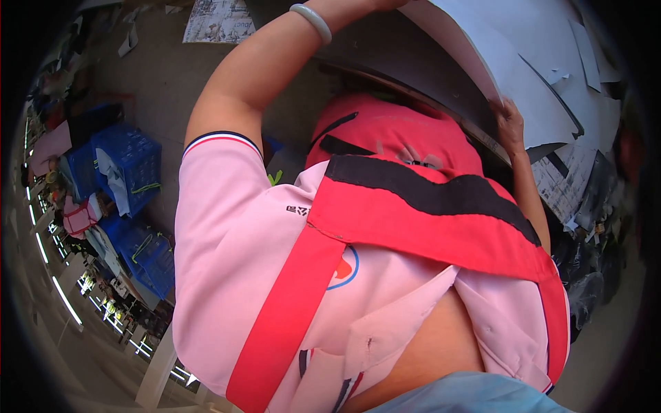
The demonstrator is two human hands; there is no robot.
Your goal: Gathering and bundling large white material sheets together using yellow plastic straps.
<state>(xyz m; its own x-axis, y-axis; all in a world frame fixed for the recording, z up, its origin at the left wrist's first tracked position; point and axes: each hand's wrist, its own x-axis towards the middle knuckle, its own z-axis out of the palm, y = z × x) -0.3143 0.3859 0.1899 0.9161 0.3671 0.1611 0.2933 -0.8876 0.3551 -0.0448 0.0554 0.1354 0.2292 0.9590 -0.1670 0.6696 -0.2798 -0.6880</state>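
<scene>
Forward, left arm (251,76) bent rightward, right hand (508,125) gripping pale sheet (475,38).

A pink short-sleeved shirt (224,282) is worn, its left cuff (224,138) edged in navy, white and red, its neck left open with navy and red stripes beside it. Over it a red apron (427,230) is worn, crossed by a wavy black band (427,186) and held by wide straps (284,323). Small dark lettering (297,209) and a partly covered blue-ringed emblem (354,268) are printed on the chest; a pale, smooth bangle (315,23) is worn on the left arm.
</scene>
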